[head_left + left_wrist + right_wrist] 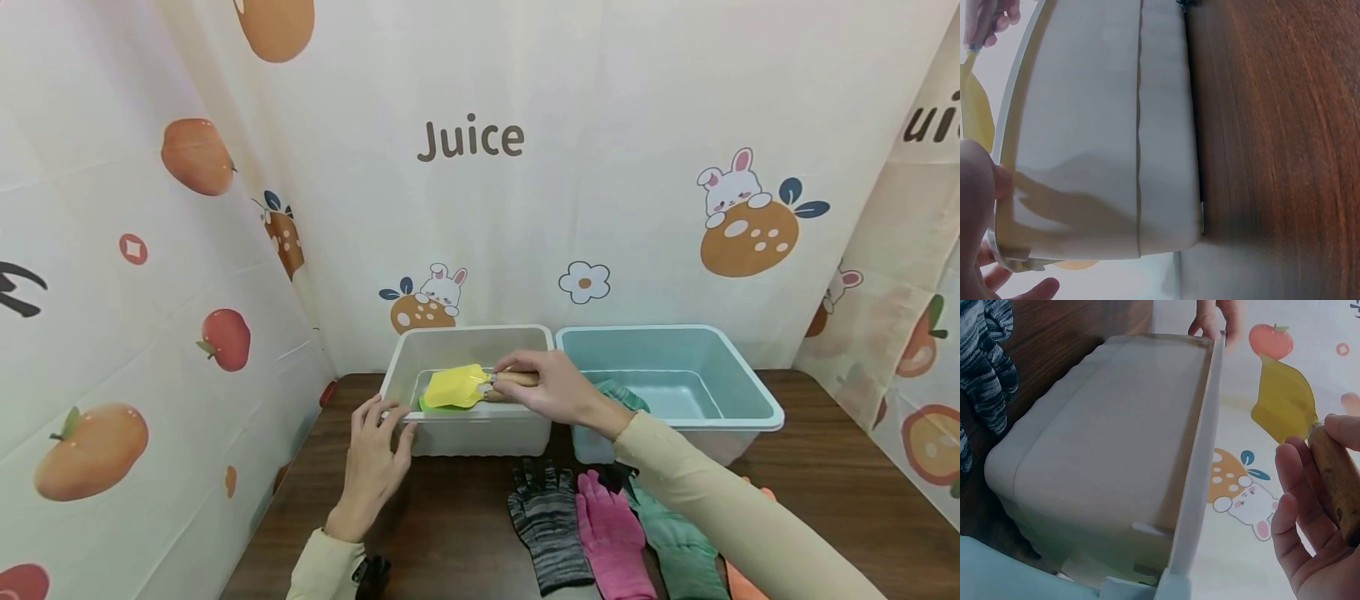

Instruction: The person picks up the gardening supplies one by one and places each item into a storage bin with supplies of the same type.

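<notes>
Head cam's got the right hand (546,388) gripping a yellow trowel (454,387) over the white bin (480,438), left hand (375,458) resting loosely on its rim (480,416). Something green (435,408) peeks out underneath, maybe another trowel.

From my station I see a dark wood-grain table (450,533); behind it hangs a pale cloth (570,200) printed with fruit (738,252) and rabbits (729,192), and similar panels (150,333) flank it.

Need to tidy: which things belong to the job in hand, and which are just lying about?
In the job, apparently:
yellow trowel (in right hand)
white bin (left hand touching)
green tool inside it

Lying about, probably:
grey glove
pink glove
green glove
orange item
blue bin, green cloth inside
</notes>
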`<action>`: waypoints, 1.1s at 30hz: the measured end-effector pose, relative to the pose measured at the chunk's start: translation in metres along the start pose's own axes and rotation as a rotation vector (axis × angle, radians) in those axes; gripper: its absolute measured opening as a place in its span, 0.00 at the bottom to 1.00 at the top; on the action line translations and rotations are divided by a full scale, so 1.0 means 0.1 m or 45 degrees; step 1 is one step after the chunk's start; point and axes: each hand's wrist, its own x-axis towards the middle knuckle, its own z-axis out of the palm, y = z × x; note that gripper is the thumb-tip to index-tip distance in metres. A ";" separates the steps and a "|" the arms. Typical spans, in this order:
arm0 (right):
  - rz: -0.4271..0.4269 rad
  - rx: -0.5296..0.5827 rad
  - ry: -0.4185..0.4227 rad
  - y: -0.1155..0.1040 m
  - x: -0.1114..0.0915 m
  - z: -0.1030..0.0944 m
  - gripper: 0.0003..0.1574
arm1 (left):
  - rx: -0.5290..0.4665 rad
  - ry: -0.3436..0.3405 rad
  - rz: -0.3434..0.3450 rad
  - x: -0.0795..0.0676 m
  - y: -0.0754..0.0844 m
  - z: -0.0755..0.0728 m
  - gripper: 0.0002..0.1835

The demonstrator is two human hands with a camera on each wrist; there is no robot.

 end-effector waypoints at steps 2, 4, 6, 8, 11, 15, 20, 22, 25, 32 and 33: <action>0.003 -0.010 -0.001 0.02 0.02 0.01 0.12 | 0.001 0.000 -0.001 0.00 0.00 0.00 0.13; 0.005 -0.012 0.001 0.04 0.03 0.02 0.11 | 0.001 0.001 0.000 0.00 0.00 0.00 0.13; 0.007 -0.007 0.005 0.06 0.04 0.03 0.11 | 0.003 0.005 0.002 0.00 0.00 0.00 0.13; 0.011 0.002 0.006 0.07 0.06 0.04 0.12 | 0.004 0.006 0.000 0.00 0.00 0.00 0.12; 0.007 0.021 0.000 0.09 0.09 0.05 0.12 | 0.000 0.000 -0.002 0.00 0.01 0.00 0.12; 0.008 0.047 -0.023 0.11 0.14 0.05 0.11 | -0.006 -0.010 -0.007 0.01 0.01 0.00 0.13; 0.040 0.046 -0.056 0.13 0.19 0.06 0.12 | -0.003 -0.008 -0.011 0.00 0.00 0.00 0.13; 0.055 0.044 -0.061 0.13 0.21 0.07 0.13 | -0.001 -0.009 -0.014 0.00 0.01 0.00 0.13; 0.072 0.037 -0.064 0.15 0.23 0.08 0.13 | -0.002 -0.017 -0.020 0.00 0.01 0.00 0.13; 0.106 0.075 -0.072 0.21 0.31 0.10 0.12 | -0.010 -0.022 -0.027 0.01 0.01 0.00 0.13; 0.112 0.083 -0.074 0.21 0.31 0.11 0.13 | -0.008 -0.017 -0.021 0.01 0.00 0.00 0.13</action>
